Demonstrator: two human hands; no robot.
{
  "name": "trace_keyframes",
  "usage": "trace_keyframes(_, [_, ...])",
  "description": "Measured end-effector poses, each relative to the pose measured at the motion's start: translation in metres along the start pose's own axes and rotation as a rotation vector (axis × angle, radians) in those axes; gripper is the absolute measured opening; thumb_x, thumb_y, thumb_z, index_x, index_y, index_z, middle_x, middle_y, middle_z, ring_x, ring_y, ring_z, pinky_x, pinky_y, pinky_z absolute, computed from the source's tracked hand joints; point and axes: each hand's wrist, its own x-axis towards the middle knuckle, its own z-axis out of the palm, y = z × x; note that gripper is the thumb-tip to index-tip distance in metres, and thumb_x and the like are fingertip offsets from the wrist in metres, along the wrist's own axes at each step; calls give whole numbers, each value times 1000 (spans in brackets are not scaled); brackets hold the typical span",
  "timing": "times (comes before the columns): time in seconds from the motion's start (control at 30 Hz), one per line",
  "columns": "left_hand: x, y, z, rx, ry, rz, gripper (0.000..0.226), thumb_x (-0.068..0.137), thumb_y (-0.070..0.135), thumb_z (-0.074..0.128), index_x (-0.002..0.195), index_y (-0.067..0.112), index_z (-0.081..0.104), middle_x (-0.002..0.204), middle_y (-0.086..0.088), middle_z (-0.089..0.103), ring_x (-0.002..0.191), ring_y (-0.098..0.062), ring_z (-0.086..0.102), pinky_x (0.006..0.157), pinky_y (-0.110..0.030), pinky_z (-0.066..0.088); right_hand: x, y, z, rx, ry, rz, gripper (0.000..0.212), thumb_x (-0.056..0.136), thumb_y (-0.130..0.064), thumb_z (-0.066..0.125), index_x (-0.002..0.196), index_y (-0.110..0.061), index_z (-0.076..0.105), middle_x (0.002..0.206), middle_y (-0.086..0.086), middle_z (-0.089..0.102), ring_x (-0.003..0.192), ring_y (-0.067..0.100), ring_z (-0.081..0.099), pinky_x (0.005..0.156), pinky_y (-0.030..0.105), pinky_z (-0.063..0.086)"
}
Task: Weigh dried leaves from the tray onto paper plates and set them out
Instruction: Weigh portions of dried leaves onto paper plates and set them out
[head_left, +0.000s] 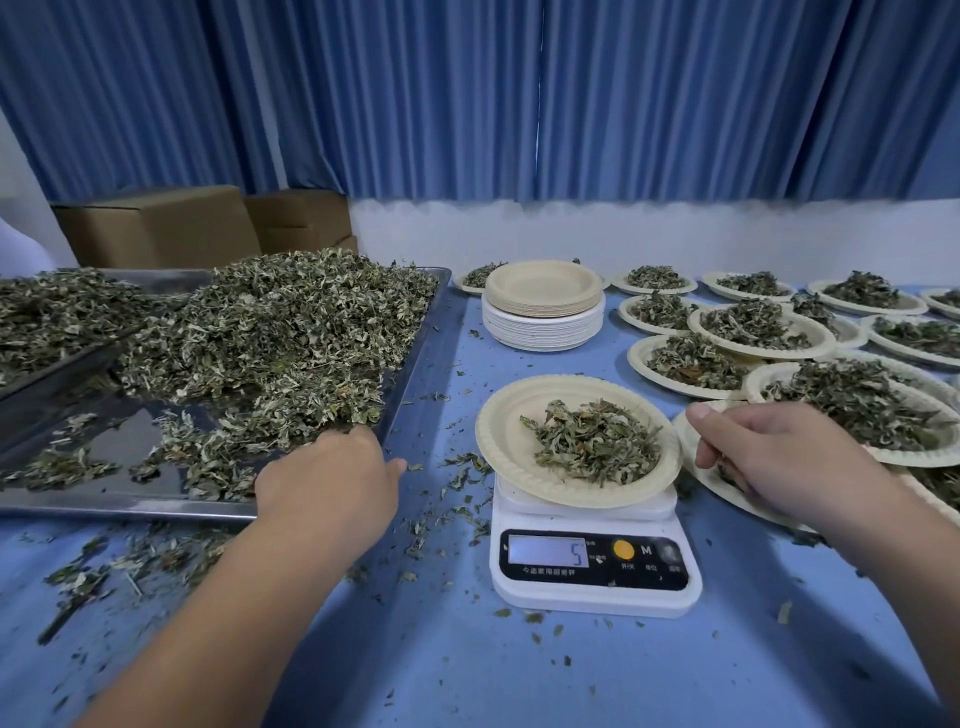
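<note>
Left hand (332, 467): I'm reaching into tray (119, 441) leaves (291, 332) for more; grip hidden.
Right hand (769, 457): I'm hovering half-curled by scale (592, 566) plate (498, 431); hold unclear.

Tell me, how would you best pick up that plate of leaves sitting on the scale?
Probably by the bare left rim of the plate, coming from the left: it juts past the scale there, leaving room underneath, while filled plates crowd its right. Keep it level; the leaves lie loose.
</note>
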Motion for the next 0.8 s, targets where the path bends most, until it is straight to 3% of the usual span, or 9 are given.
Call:
trace_keyframes(0.13, [1,-1,0,-52,48,-18,43,98,57,28,96,17,44,80,3,46,74,-22,49,63,-33,39,0,0,0,17,0,10,43,89,-51,54,59,-24,68,45,3,43,36,15,31,49,26,27])
trace_keyframes(0.3, [6,-6,-2,-121,57,-54,51,95,66,27,73,21,40,74,2,50,65,-18,50,63,-31,41,0,0,0,33,-9,3,42,90,-49,54,59,-24,68,45,4,45,36,15,33,49,26,28])
trace_keyframes(0.43, [12,-12,-2,-206,111,-59,55,95,64,32,72,17,48,70,-1,55,62,-19,55,62,-30,45,1,1,-1,53,-11,13,43,90,-49,55,59,-23,68,47,6,46,39,17,35,49,26,30])
trace_keyframes(0.63, [21,-23,-1,-436,135,-76,54,94,55,47,62,13,39,55,-2,43,52,-22,44,52,-26,28,4,5,-3,93,24,13,46,91,-45,57,56,-17,67,43,2,48,40,17,38,50,26,33])
trace_keyframes(0.8, [20,-27,-3,-519,235,-80,47,94,47,53,63,12,48,37,4,47,41,-17,48,45,-23,31,6,8,-5,120,52,0,45,92,-40,59,57,-12,65,42,3,47,33,14,35,47,23,30])
